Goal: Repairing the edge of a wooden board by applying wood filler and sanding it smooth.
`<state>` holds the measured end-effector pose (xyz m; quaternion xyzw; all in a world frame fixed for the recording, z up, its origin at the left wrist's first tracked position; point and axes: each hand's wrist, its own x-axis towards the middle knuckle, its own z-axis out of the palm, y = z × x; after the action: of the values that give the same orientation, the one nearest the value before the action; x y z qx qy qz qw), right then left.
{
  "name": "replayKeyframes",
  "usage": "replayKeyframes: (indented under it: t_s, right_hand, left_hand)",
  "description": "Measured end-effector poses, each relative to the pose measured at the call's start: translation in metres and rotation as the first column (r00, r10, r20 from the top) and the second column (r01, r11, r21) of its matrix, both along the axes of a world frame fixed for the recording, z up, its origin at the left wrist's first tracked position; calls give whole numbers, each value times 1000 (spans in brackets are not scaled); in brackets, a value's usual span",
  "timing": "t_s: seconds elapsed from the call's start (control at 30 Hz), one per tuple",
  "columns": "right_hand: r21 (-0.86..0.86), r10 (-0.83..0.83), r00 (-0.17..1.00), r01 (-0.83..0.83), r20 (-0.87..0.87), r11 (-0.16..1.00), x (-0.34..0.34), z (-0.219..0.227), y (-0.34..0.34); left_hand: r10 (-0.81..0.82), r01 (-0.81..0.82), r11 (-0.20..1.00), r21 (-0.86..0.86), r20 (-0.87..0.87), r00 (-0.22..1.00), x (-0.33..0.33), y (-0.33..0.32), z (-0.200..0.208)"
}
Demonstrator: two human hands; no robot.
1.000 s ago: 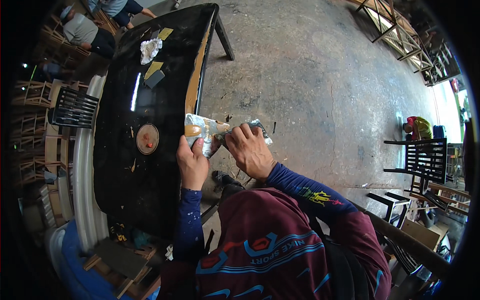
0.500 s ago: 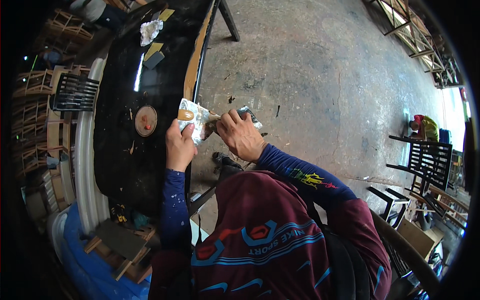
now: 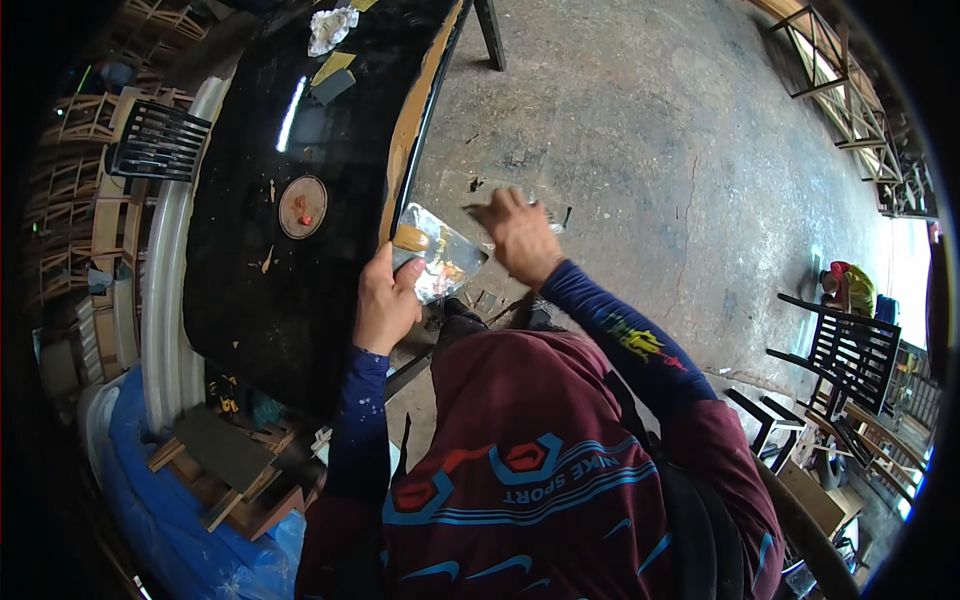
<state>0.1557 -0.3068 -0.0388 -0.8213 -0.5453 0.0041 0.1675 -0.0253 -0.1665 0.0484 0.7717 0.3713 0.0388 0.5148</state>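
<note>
My left hand (image 3: 387,300) grips a flat silvery sheet (image 3: 447,265) by its near corner, thumb on top. A dab of tan putty (image 3: 411,238) sits on that sheet, which is smeared elsewhere. The sheet is beside the edge of a glossy black tabletop (image 3: 225,270), where a tan putty strip (image 3: 408,120) runs along the border. Over the floor, apart from the sheet, my right hand (image 3: 527,242) is closed around a small scraper (image 3: 478,212). Motion blurs this hand, and its fingers hide most of the tool.
On the tabletop lie a round lid (image 3: 303,208) with a reddish smear, crumpled paper (image 3: 331,31) and sandpaper pieces (image 3: 333,86). A black table leg (image 3: 489,35) stands ahead. Black chairs (image 3: 850,350) and a crouching person (image 3: 852,288) are at right; blue sheeting (image 3: 170,520) lies lower left.
My right hand has pulled the scraper off the sheet and moved right. My left hand and the sheet have shifted slightly right and down in the view, which has itself moved.
</note>
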Motion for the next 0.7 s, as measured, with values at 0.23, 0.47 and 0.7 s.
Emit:
replayKeyframes:
  t_s: [0.23,0.47,0.7]
  right_hand:
    - [228,411,-120,679,-904,698,38,2,-34]
    - [298,673,-515,630,-530,717,-16,-16,-23]
    - [188,160,129,253,-979,949,-35,6,-87]
  left_hand:
    - [-24,56,724,-688,56,998,4,-18,20]
    - [-48,124,538,-834,117,992,39,-50,-7]
    - [56,55,835,-548,184,981,36,-17,14]
